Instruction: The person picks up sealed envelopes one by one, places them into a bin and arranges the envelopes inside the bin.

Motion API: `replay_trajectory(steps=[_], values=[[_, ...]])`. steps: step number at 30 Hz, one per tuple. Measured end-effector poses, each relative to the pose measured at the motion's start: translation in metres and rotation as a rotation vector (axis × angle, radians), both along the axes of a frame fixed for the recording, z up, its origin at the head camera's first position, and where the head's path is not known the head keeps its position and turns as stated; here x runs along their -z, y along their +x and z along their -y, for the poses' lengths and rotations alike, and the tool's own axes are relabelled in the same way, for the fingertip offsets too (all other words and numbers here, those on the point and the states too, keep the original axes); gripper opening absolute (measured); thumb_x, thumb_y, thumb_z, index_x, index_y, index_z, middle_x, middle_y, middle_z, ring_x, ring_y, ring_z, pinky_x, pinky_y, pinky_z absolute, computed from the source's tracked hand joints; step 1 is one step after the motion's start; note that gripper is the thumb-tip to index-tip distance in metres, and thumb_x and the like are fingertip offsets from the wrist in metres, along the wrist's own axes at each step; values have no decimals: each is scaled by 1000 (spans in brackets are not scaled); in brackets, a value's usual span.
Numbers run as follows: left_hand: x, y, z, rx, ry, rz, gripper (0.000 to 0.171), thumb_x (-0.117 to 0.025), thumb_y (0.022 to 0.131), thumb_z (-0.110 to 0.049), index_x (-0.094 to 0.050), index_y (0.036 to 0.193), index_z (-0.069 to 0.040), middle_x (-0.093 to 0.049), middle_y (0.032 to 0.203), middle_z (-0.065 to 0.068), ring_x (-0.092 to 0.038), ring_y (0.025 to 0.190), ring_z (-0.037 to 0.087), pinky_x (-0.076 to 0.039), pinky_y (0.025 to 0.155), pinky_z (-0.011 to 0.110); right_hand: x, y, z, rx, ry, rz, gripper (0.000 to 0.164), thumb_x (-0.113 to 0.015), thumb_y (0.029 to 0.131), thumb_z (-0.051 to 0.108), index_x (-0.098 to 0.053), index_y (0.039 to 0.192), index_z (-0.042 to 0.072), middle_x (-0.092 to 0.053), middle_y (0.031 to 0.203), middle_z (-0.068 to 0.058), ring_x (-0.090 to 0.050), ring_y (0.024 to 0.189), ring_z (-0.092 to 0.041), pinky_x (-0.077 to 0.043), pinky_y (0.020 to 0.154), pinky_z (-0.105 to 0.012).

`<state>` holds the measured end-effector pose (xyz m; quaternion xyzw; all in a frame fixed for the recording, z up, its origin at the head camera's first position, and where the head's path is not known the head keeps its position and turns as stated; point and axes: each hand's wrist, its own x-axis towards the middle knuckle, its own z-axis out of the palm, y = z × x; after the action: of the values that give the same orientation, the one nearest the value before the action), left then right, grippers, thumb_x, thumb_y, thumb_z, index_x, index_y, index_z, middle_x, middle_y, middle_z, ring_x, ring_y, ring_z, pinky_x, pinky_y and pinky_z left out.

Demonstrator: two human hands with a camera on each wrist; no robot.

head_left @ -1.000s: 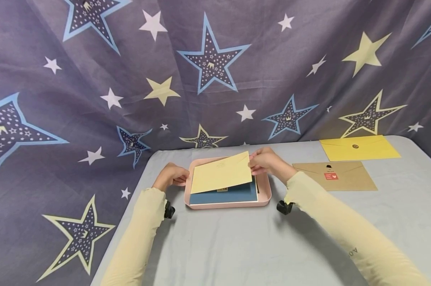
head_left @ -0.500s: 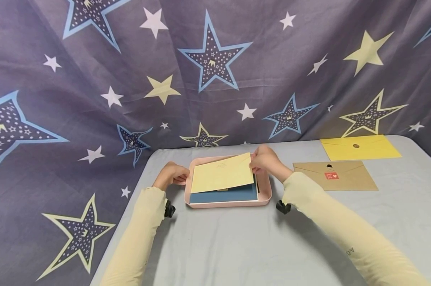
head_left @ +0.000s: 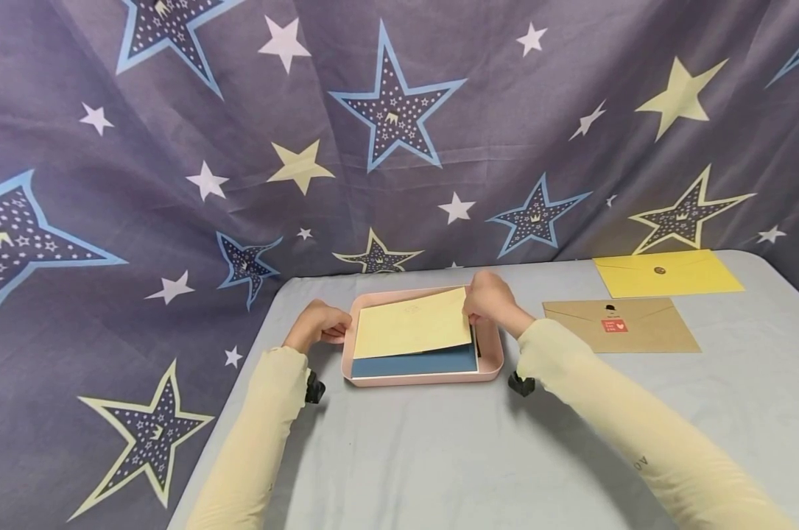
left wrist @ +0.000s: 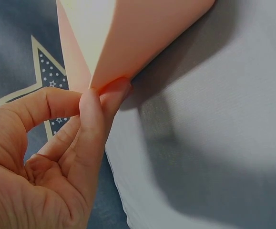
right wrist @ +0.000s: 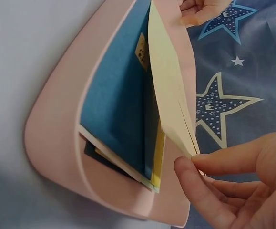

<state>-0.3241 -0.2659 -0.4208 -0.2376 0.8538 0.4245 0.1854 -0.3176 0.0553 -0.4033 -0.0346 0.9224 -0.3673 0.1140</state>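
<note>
A pale yellow envelope (head_left: 409, 324) lies tilted over a blue envelope (head_left: 415, 364) in a pink tray (head_left: 422, 381). My right hand (head_left: 493, 300) pinches the pale envelope by its right edge, thumb against fingers. In the right wrist view this edge stands raised above the blue envelope (right wrist: 111, 105), which bears a small tan label (right wrist: 141, 51). At the tray's left end my left hand (head_left: 321, 322) pinches the rim; the left wrist view shows its thumb and fingers on either side of the tray wall (left wrist: 147, 38). More paper edges (right wrist: 159, 157) show beneath the blue envelope.
To the right on the grey-covered table (head_left: 426, 456) lie a brown envelope (head_left: 651, 335) with a red sticker and a bright yellow envelope (head_left: 677, 274) behind it. A star-patterned curtain (head_left: 399, 206) hangs along the table's back and left sides.
My right hand has moved slightly left, and the pale envelope's right edge has sunk lower. It now covers the blue envelope's label in the head view. The left hand stays put.
</note>
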Motion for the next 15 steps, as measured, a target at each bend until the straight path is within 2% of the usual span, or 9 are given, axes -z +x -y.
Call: replay_trajectory(steps=[4, 15], values=[[0, 0, 0, -3, 3, 1, 3, -66, 81, -2, -64, 82, 0, -64, 62, 3, -63, 51, 9, -63, 56, 22, 6, -3, 1, 6, 33, -3, 31, -59, 74, -10, -51, 53, 12, -74, 76, -22, -76, 68, -33, -48, 42, -19], [-1, 1, 0, -10, 5, 2, 5, -67, 81, -2, -64, 84, 0, -65, 65, 3, -63, 51, 8, -62, 56, 21, 12, -1, 4, 25, 49, -1, 30, -60, 74, -12, -54, 53, 10, -74, 75, -23, -76, 67, -32, -44, 40, -16]])
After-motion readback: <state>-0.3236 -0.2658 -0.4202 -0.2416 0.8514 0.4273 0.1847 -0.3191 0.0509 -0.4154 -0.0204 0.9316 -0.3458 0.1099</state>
